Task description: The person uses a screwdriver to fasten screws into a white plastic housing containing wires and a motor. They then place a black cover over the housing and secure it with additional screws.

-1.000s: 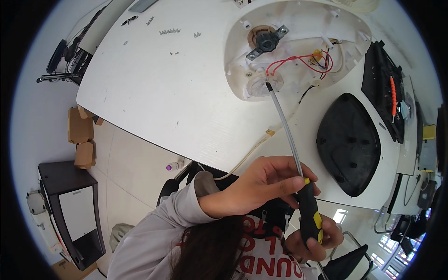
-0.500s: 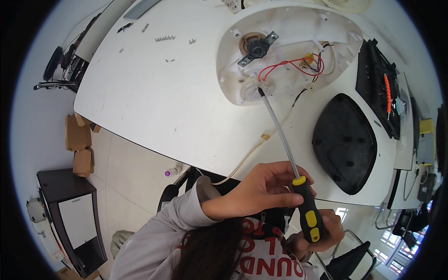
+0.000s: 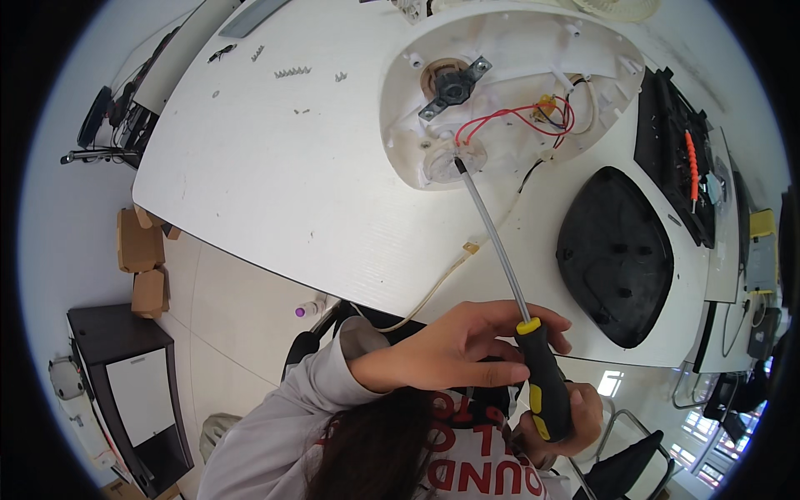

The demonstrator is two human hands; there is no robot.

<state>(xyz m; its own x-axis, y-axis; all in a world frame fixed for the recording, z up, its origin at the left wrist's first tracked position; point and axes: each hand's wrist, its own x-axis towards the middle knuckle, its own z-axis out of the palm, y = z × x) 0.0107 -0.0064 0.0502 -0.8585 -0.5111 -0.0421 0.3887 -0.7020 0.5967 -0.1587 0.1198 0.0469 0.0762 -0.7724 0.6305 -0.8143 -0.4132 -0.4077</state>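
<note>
While right fingers (image 3: pixel 588 407) clasp the screwdriver handle (image 3: pixel 546 375), left fingers (image 3: pixel 490 373) curve around its neck (image 3: pixel 528 326), grip unclear.

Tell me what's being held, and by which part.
A screwdriver: the right hand grips the rear of its handle. The left hand is at the handle's front; whether it grips too, I can't tell.

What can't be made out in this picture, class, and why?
- Head view: screwdriver tip, too small to tell if it meets a screw.
- Head view: right hand, partly hidden behind the handle.
- Head view: grey panel, cut off by the upper edge.
- Head view: grey bits, too small to identify.
</note>
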